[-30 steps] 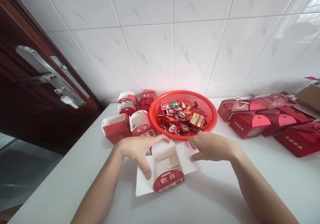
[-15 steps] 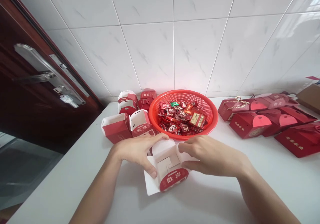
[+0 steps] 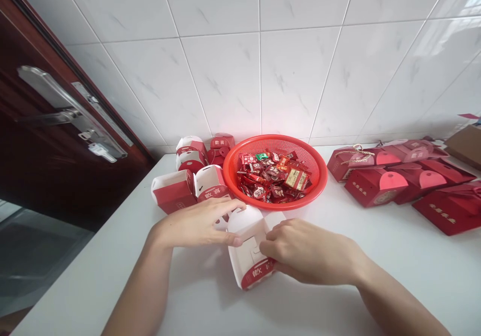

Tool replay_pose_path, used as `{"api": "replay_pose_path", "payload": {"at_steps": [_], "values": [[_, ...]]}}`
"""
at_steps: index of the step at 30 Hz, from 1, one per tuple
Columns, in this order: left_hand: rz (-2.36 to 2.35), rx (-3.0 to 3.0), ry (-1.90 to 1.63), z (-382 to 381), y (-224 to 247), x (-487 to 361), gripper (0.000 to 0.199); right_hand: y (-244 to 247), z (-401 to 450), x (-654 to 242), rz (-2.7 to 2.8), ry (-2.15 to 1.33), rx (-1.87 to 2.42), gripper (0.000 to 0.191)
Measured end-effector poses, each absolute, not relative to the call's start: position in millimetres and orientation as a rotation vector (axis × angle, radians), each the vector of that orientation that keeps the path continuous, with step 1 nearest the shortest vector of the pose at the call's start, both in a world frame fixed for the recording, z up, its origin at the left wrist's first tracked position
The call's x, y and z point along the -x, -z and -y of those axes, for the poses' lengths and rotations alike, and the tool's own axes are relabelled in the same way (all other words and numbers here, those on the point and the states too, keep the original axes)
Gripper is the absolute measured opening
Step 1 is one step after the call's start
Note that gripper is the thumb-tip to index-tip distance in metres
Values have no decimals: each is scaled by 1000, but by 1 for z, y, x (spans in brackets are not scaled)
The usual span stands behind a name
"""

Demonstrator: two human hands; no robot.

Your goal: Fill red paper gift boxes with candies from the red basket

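A red and white paper box [image 3: 250,228] stands open at the top on the white table, its pale inside and folded bottom tabs showing. My left hand [image 3: 205,224] is at its left wall, thumb over the edge and fingers stretched toward the back flap. My right hand [image 3: 300,250] is at the right side, fingers curled on the box wall, with the knuckles over the opening. Right behind the box is a red plastic basket [image 3: 319,188] of wrapped candies [image 3: 268,173].
Several open red and white boxes [image 3: 175,193] stand left of the basket. Several closed red boxes [image 3: 376,186] are at the right, with a brown carton [image 3: 466,145] behind. A tiled wall [image 3: 293,85] borders the table [image 3: 315,306]; a dark door [image 3: 45,140] is at the left.
The box's left side flap, earlier splayed outward, now stands upright. My right hand has moved down and left over the box's right side. My left hand has shifted slightly left.
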State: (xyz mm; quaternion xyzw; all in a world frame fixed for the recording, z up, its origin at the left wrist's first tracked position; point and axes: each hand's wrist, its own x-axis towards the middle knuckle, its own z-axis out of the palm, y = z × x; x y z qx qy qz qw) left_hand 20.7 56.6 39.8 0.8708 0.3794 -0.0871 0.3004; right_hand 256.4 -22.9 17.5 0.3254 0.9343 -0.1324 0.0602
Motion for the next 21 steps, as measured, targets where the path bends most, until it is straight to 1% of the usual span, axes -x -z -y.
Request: {"api": "replay_pose_path", "payload": {"at_steps": [3,4,6,9,12,15,18,21], "values": [[-1040,-2317,247,-55,-40,-20,65,-17,24,-255,-2818,395,-966,15],[-1038,-2319,239,-55,-40,-20,65,-18,23,-255,-2816,419,-974,13],[-1031,-2328,210,-55,-39,-19,68,-22,20,-259,-2812,515,-1012,16],[-1023,-2341,166,-55,-41,-18,71,-29,11,-272,-2810,666,-1140,17],[-976,-2354,130,-55,-44,-19,67,-34,0,-289,-2827,727,-1347,13],[-958,-2358,104,-56,-47,-21,61,-34,-14,-303,-2810,689,-1615,10],[-1000,-2373,95,-57,-50,-24,54,-28,-28,-313,-2733,536,-1898,12],[-1045,-2404,69,-65,-51,-33,51,-17,-44,-318,-2648,450,-2008,12]]}}
